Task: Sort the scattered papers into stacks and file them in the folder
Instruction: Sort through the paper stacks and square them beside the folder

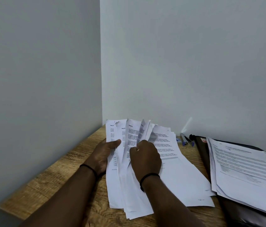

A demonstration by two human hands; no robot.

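desk (50, 182): wooden, set in a wall corner, fills the lower half of the frame.
folder (201, 154): dark, lies open at lower right, long axis runs from frame centre-right down to the lower right corner. Right of both hands, so the right hand is nearer.
filed stack (246, 171): printed sheets already resting on the folder, roughly squared.
fanned papers (174, 171): lower centre, top edges lifted toward the wall, bottom edges on the desk; just left of the folder.
left hand (103, 154): curled on the fan's left edge, thumb over the front sheet.
right hand (145, 157): fingers curled into the middle of the fan, parting sheets.
pens (186, 140): near the wall, behind the folder.
next move, my guess: pull one sheet, carry it rightward.
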